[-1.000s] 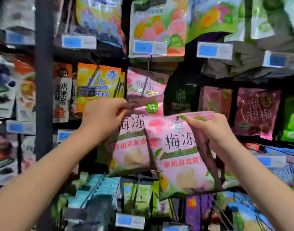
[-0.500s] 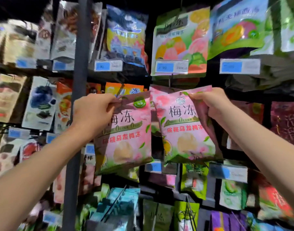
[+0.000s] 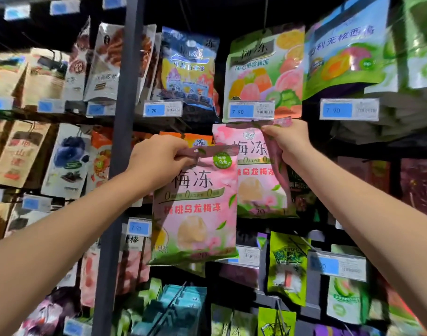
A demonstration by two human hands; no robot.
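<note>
Two glossy, flat pink pouches with crimped top seams are held up against the hanging snack packets. The left hand [image 3: 156, 161] pinches the nearer pouch [image 3: 195, 209] at its top-left corner, fingers curled. The right hand [image 3: 287, 141] grips the farther pouch [image 3: 256, 180] at its top right, just under a blue price tag [image 3: 251, 110]. The nearer pouch covers the farther one's lower left. A dark upright post [image 3: 120, 166] stands left, and the packets at the edges are blurred.

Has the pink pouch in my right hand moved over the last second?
Yes, upward. The right hand has raised its pink pouch until the top edge sits just under the 7.90 price tag, having hung well below that tag before.
</note>
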